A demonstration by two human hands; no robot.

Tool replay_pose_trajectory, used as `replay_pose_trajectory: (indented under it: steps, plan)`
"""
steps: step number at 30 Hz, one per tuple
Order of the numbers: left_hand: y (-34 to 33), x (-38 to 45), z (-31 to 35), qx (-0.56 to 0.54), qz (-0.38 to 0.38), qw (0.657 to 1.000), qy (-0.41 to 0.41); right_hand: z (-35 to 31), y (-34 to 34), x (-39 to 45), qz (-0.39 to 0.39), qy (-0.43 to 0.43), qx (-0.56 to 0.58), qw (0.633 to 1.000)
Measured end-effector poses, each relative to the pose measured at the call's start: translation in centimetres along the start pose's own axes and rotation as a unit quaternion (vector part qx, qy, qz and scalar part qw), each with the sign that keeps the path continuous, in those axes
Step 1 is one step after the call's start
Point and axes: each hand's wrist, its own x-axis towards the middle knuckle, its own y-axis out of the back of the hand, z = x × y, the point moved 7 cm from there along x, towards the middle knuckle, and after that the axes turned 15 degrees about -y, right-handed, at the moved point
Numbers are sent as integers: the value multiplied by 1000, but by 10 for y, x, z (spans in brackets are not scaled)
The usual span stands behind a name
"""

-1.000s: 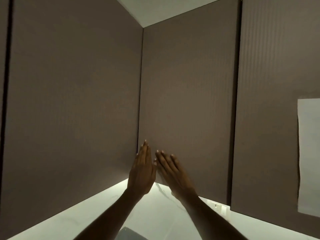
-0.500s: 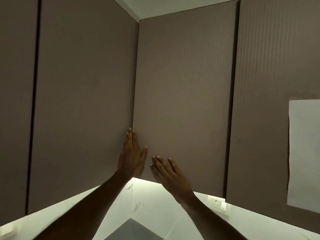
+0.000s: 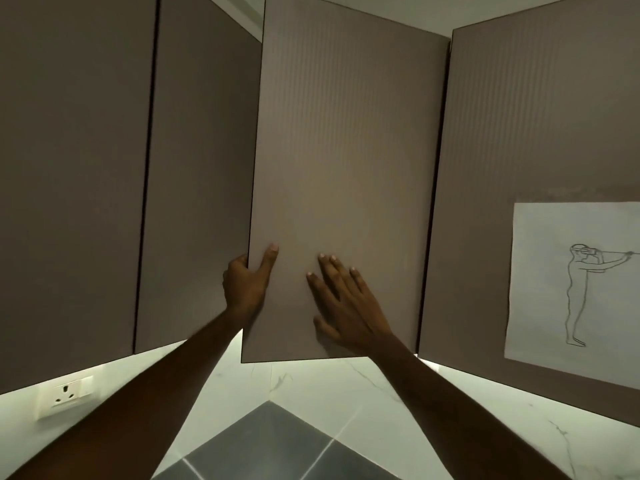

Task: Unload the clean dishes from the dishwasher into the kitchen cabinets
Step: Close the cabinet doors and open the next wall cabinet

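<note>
Taupe cabinet door (image 3: 346,150) | left hand (image 3: 246,284) grips edge | right hand (image 3: 346,304) flat on face

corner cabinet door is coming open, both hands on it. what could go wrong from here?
1. The left hand grips the door by its free edge, close to the neighbouring door; fingers could get pinched if it swings back.
2. The right hand lies flat on the door face and may resist the pull.
3. The door may swing toward the head camera.

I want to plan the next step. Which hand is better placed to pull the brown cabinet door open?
Left hand: it grips the free edge of the brown cabinet door. Right hand only lies flat on its face.
</note>
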Motion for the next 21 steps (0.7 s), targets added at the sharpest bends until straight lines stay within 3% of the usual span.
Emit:
replay_pose_trajectory:
  steps: [7, 15, 21]
  plan:
    - [27, -59, 74, 34, -12, 999, -28, -6, 72, -9, 22, -157, 159, 974]
    - [15, -157, 209, 151, -50, 985, -68, -15, 199, -38, 100, -233, 368, 895]
    - [-39, -232, 279, 126, -126, 977, -121, 47, 265, -90, 97, -279, 341, 892]
